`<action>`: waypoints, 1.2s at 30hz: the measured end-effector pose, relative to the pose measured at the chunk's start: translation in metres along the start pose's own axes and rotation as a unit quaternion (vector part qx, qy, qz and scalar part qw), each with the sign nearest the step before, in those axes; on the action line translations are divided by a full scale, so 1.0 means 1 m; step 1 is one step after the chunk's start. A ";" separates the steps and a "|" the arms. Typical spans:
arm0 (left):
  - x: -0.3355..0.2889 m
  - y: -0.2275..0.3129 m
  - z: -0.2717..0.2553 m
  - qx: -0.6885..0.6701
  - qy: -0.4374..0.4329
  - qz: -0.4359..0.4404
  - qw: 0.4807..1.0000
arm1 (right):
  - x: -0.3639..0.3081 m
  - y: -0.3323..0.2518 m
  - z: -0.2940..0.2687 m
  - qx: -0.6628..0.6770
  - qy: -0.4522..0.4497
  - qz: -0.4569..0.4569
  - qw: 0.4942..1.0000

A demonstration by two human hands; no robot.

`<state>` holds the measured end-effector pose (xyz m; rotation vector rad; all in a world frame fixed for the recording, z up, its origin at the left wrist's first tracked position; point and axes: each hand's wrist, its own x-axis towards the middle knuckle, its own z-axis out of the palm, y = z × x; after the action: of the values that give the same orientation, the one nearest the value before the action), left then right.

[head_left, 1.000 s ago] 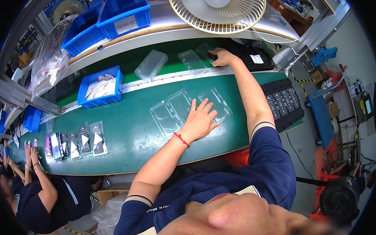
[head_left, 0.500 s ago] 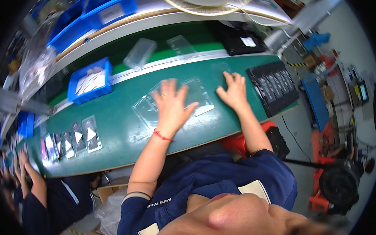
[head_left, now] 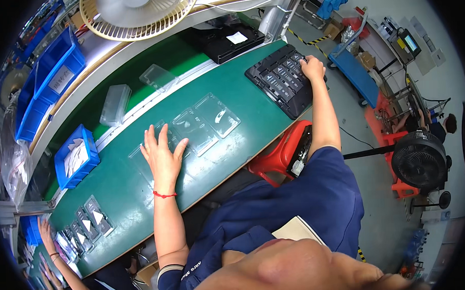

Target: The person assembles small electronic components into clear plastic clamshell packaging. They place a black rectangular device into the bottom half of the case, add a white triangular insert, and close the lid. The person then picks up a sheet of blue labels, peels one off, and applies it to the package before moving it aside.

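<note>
My left hand [head_left: 163, 154] lies with fingers spread over clear plastic blister trays on the green table. One clear tray [head_left: 194, 132] shows just right of it, and another clear tray [head_left: 218, 116] beyond that has a small whitish piece on it. Out at the table's right end, my right hand [head_left: 314, 69] reaches to the far right edge of a black tray [head_left: 293, 103] holding several flat dark parts in slots. Its fingers are bent together there; whatever they grip is hidden.
Several packaged dark parts [head_left: 96, 215] with white triangles lie at left, near a co-worker's hands [head_left: 47, 236]. A blue bin [head_left: 90, 164] of white slips stands at the back edge. Behind are a clear box [head_left: 115, 105], a black case [head_left: 228, 44] and a fan [head_left: 138, 14].
My right hand has gone from beside the clear trays to the black tray at the right. My left hand stays spread over the clear trays. The view has turned right.
</note>
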<state>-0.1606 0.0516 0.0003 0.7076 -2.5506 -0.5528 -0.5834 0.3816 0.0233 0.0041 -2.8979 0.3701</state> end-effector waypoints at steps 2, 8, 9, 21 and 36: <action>0.003 -0.004 0.001 -0.024 0.020 0.003 1.000 | 0.017 0.009 0.001 -0.064 -0.083 0.021 0.994; 0.004 -0.011 -0.002 -0.060 0.045 -0.009 0.997 | 0.034 -0.011 -0.001 -0.128 -0.120 -0.011 0.984; 0.005 -0.010 -0.001 -0.067 0.050 -0.008 0.996 | 0.038 -0.004 0.002 -0.127 -0.091 -0.009 0.988; 0.005 -0.010 -0.006 -0.092 0.092 0.006 0.991 | 0.004 -0.006 -0.001 -0.027 -0.123 -0.073 0.989; 0.006 -0.012 -0.008 -0.124 0.112 0.008 0.986 | -0.029 -0.033 -0.016 0.033 -0.050 -0.117 0.991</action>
<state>-0.1564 0.0362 0.0030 0.6210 -2.2285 -0.7267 -0.5512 0.3524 0.0403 0.3802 -2.9365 0.4331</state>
